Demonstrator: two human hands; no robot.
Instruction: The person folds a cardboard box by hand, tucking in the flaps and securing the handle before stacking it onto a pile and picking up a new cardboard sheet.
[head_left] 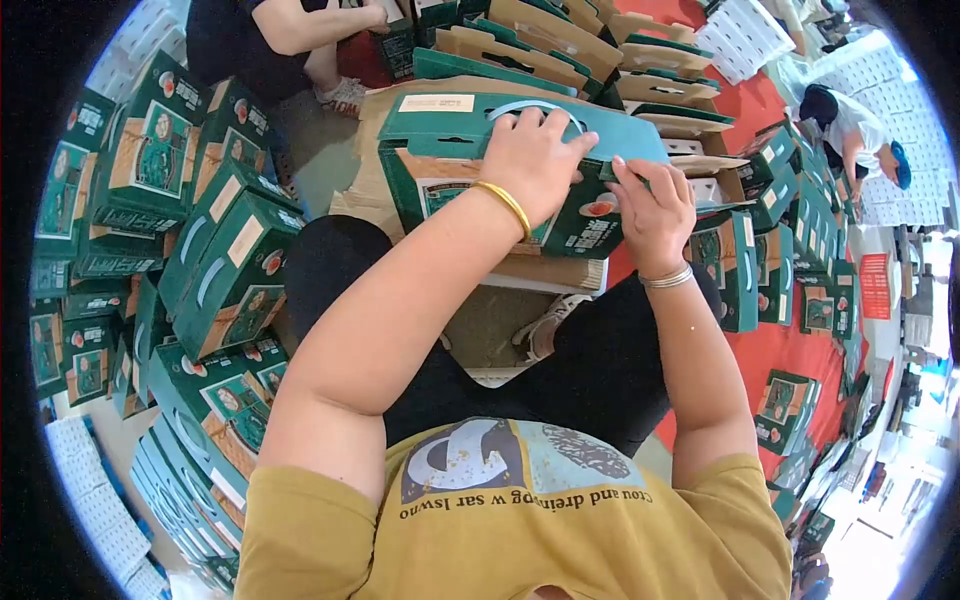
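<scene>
A green printed carton with a pale blue carrying handle stands in front of me, between my knees. My left hand, with a gold bangle at the wrist, lies over the carton's top near the handle, fingers spread and thumb stretched to the right. At the carton's right top corner, my right hand pinches the edge of a side flap between thumb and fingers. Silvery bangles circle that wrist. The carton rests on a brown cardboard surface. What is inside it is hidden.
Finished-looking green cartons are stacked on my left, with more cartons on the red floor covering to the right. Open cartons stand in rows ahead. One person works at upper left, another at far right.
</scene>
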